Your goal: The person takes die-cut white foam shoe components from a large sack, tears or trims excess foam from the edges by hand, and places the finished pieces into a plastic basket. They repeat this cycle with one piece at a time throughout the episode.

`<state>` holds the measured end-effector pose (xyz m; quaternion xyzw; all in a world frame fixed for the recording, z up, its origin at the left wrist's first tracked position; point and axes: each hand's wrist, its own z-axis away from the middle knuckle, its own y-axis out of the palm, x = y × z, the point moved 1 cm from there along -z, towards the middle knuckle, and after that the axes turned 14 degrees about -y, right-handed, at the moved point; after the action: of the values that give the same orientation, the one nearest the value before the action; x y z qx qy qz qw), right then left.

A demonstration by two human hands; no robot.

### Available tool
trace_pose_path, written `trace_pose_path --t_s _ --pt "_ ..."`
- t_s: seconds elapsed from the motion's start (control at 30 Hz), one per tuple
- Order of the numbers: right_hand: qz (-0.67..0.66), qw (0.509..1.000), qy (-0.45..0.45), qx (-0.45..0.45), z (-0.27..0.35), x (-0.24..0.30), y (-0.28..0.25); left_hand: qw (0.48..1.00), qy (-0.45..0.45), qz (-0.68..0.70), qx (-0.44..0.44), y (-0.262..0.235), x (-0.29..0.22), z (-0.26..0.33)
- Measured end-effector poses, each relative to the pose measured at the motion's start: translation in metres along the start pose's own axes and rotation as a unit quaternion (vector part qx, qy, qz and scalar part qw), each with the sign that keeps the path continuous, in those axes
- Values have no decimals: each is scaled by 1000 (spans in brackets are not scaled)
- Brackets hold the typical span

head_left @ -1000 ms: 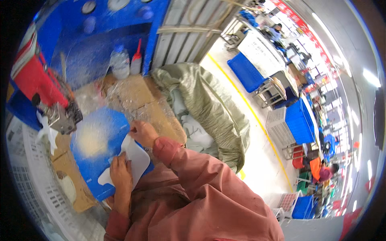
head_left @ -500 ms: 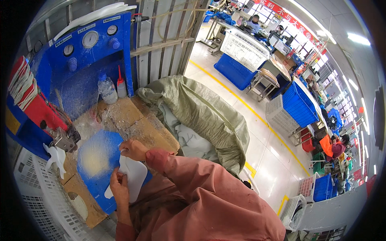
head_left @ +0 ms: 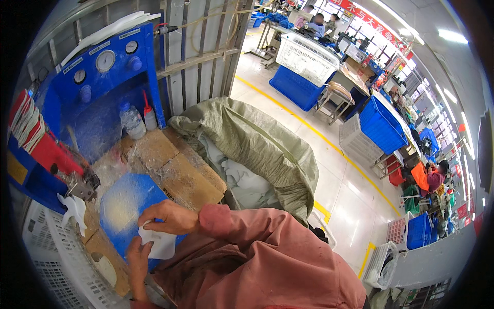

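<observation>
Large grey-green sack [head_left: 257, 149] slumped open at 3 o'clock of the worktop [head_left: 175, 170], pale fabric inside. Blue machine housing [head_left: 98, 98] with round gauges at 12 o'clock. Blue cutting mat [head_left: 121, 208], whitened at centre, lies on the worktop; clear bottle [head_left: 132, 121] and red-capped bottle [head_left: 150, 116] at its 12 o'clock. White lattice basket [head_left: 51, 252] at 9 o'clock. Right hand [head_left: 170, 217], fingers curled, pinches the top edge of a white piece [head_left: 160, 244] at the mat's 5 o'clock. Left hand [head_left: 136, 257], fingers closed, grips its lower edge.
</observation>
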<state>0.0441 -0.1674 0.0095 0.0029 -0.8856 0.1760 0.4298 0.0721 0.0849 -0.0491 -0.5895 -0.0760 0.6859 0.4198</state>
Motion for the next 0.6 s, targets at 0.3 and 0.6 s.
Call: trace_pose_path --t_s 0.3,0.6 --pt "-121 991 8 -53 41 -20 0 998 49 15 25 -21 7 53" --pt "-225 967 78 -89 7 -40 10 995 -86 53 23 -99 26 168"
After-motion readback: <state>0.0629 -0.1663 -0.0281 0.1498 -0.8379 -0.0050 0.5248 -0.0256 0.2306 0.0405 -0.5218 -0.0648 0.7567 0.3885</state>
